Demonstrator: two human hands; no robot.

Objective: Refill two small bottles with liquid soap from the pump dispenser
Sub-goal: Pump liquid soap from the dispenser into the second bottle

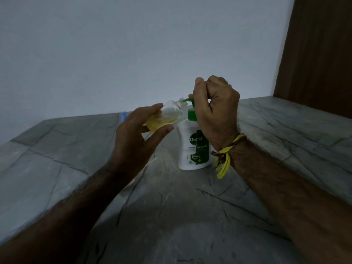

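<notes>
The left hand (133, 134) holds a tilted small bottle (165, 116) at the pump dispenser (192, 143) nozzle; the right hand (215, 109), fingers curled, presses the pump.

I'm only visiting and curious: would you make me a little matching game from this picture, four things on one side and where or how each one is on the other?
Things:
1. small bottle
2. pump dispenser
3. right hand
4. yellow thread

States:
A. stands upright on the grey stone counter
B. tied round the right wrist
C. tilted in the left hand, mouth at the green spout
D. on top of the pump head

Pairs: 1-C, 2-A, 3-D, 4-B
</notes>
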